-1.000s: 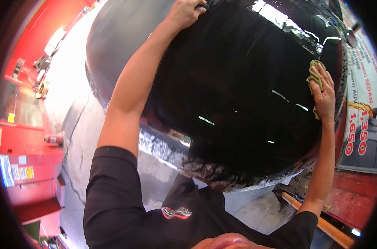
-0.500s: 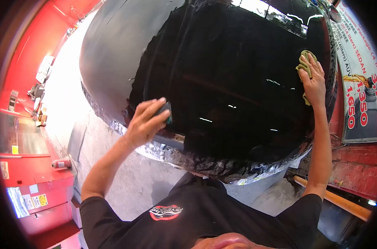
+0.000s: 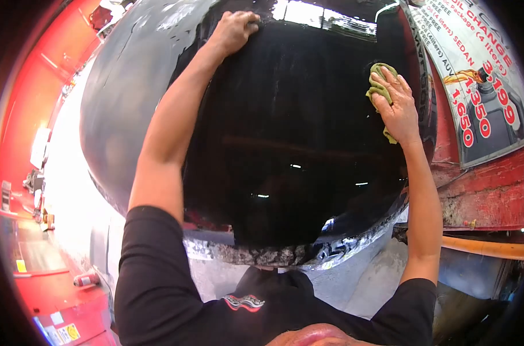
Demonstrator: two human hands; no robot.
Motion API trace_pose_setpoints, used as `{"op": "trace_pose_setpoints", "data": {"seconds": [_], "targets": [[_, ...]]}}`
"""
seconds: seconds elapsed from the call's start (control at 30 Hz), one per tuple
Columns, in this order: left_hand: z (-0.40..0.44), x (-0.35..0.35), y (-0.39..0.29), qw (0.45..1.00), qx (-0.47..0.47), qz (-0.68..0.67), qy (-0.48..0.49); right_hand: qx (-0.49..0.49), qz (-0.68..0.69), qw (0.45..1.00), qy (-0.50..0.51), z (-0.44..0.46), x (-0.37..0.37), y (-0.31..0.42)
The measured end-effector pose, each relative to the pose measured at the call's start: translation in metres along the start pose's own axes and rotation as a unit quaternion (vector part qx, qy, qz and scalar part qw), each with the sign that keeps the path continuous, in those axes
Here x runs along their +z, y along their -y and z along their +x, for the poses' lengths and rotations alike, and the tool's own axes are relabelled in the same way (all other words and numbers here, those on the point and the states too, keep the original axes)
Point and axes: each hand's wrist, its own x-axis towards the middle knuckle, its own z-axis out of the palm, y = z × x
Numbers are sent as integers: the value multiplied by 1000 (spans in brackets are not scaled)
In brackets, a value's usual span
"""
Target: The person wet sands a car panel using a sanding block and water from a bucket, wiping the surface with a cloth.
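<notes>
A large, curved black car panel [image 3: 290, 127], which looks like a hood, fills the middle of the view. Its left part is dull grey, while the rest is glossy and reflects lights. Far up the panel, my left hand [image 3: 236, 32] is closed with the arm stretched out. The dark sanding block it gripped in the earlier frame is now mostly hidden by the fingers. Over on the right side, my right hand [image 3: 397, 101] presses a folded yellow-green cloth [image 3: 378, 81] onto the glossy surface, its fingers lying over it.
Crinkled masking film [image 3: 262, 254] runs along the panel's near edge, close to my body. To the right stand a price sign [image 3: 481, 98] and an orange pipe [image 3: 486, 247]. A fire extinguisher [image 3: 86, 280] lies at the left by a red wall.
My left hand has slid from the panel's near left edge far up the surface. The view has shifted right; my right hand still rests on the cloth.
</notes>
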Motion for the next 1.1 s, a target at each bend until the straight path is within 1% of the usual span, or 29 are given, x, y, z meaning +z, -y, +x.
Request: {"op": "trace_pose_setpoints", "data": {"seconds": [0.03, 0.07, 0.1, 0.13, 0.2, 0.27, 0.37, 0.4, 0.43, 0.5, 0.57, 0.63, 0.7, 0.73, 0.77, 0.83, 0.9, 0.93, 1.03, 1.07, 1.1], "targets": [[-31, -17, -9, 998, 47, -35, 1, -1, 1, 1000, -1, -1, 2, -1], [-72, -38, -28, 995, 60, -74, -12, 7, -6, 1000, -1, -4, 4, 0], [-116, -65, -54, 994, 71, -83, -24, 12, -12, 1000, -4, -4, 4, 0], [-159, -93, -77, 993, 61, -97, -6, 18, -19, 1000, -7, -4, 6, 0], [-237, -135, -109, 993, 10, -115, 20, 12, -18, 1000, -3, -3, 7, -4], [-287, -155, -118, 995, -35, -85, 35, 16, -19, 1000, -3, -3, 6, -2], [-251, -155, -89, 997, -9, -76, 26, 21, 4, 1000, 7, -3, 4, 3], [-227, -138, -62, 999, 1, -50, 11, 26, 4, 1000, 9, -3, 3, 2], [-193, -120, -43, 998, -19, -66, -11, 21, 10, 1000, 11, -2, 2, 1], [-122, -76, 22, 998, 25, -35, -44, 22, 13, 1000, 17, -2, 0, 4], [-49, -46, 73, 999, -26, -8, 26, 21, 14, 999, 23, 0, 0, 3], [0, -10, 100, 992, -77, -77, -67, 19, 18, 999, 23, -1, -1, 4], [21, 5, 111, 990, -98, -58, -77, 3, 21, 1000, 20, 1, -3, 1], [19, 8, 113, 989, -113, -46, -79, -6, 26, 999, 23, 0, -2, 2], [10, 0, 104, 989, -103, -47, -95, 10, 23, 999, 21, -1, -1, 4], [-32, -34, 74, 994, -16, -46, -96, 13, 27, 999, 22, -3, -2, 5], [-108, -80, 32, 1000, -25, -11, -9, 4, 27, 999, 23, -1, 0, 1], [-150, -101, 5, 1000, -13, -13, -23, 6, 19, 1000, 21, -1, 0, 1], [-256, -158, -58, 996, -75, -47, 30, 11, 2, 1000, 17, -2, 3, 1], [-269, -166, -66, 992, -94, -64, 53, 12, 6, 1000, 18, -3, 3, 1], [-263, -166, -60, 995, -72, -52, 50, 15, 6, 1000, 17, -3, 3, 3]]}}
